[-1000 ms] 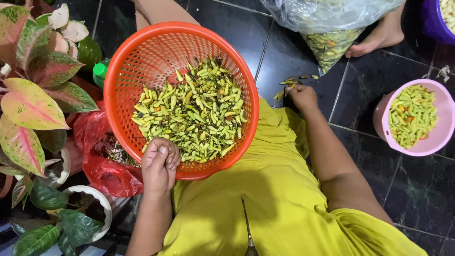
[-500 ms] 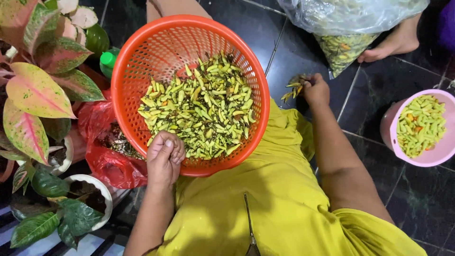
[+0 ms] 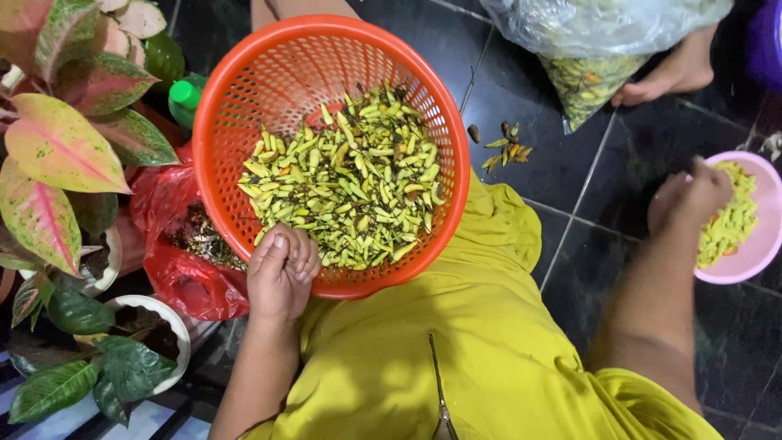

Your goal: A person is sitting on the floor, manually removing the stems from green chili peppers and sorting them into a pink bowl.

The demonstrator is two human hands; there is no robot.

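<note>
The person is sitting on a floor of dark glossy tiles [image 3: 562, 171], yellow cloth [image 3: 456, 342] spreading across the lap. Potted plants with pink-and-green leaves [image 3: 57, 147] are crowding the nine o'clock side, with a red plastic bag [image 3: 175, 269] slumping beside them. An orange basket [image 3: 244, 106] is resting against the lap, heaped with small green chillies [image 3: 350, 179]. At two o'clock a clear plastic sack [image 3: 603, 33] is lying by a bare foot [image 3: 672, 73], and a few stems [image 3: 505, 151] are scattering on the tiles near it.

The left hand [image 3: 281, 273] is curling closed at the basket's six o'clock rim, fingers bunched; whether it is gripping a chilli I cannot tell. The right hand [image 3: 692, 195], blurred, is hanging over the pink bowl [image 3: 762, 244] at three o'clock, grip unclear.

Half a second ago that right hand was holding stems beside the basket; it has since been swinging out to the bowl.
</note>
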